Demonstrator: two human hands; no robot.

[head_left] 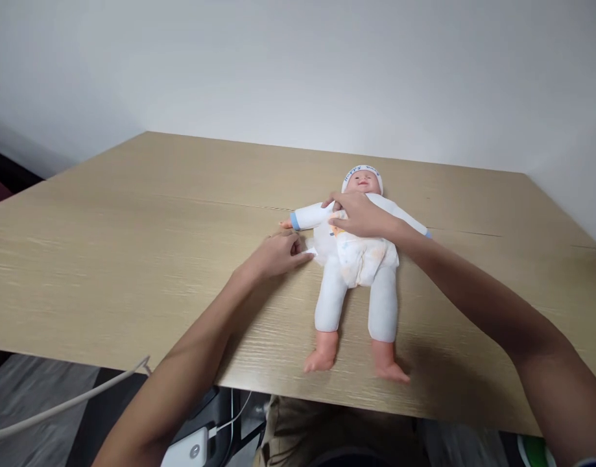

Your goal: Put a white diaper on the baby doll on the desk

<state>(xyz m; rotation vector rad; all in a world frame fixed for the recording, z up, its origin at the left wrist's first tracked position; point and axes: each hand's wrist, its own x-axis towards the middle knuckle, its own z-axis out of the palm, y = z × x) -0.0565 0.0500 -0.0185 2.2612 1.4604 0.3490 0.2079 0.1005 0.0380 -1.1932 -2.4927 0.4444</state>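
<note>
Far left of the doll, the table [107, 259] is bare wood out to its left corner, a wide stretch of open room. Below the table's near edge, down and left of the doll, a pale cable [59, 405] runs across the floor, and a white adapter [185, 449] lies under the edge.

The left hand [277, 254] rests on the table just left of the doll's hip. Its thumb and fingers are closed together on a small white tab [309, 251] that sticks out from the diaper's side. The forearm crosses the near edge on its way in.

The doll [382, 295] lies on its back right of the table's middle, head toward the wall [298, 65], feet toward the person. Its feet stop short of the near edge, with a narrow strip of wood between. One sleeve reaches out left, above the left hand. The diaper [360, 259] wraps its belly and hips.

The right hand [358, 215] lies flat on the doll's chest, just above the diaper, fingers spread and pointing left, closed round nothing. Its forearm passes over the doll's other arm and runs off to the lower right.

Right of the doll the wood is bare out to the table's right edge, a shorter stretch than on the left. Behind the doll's head a band of bare table leads to the far edge, against the wall.
</note>
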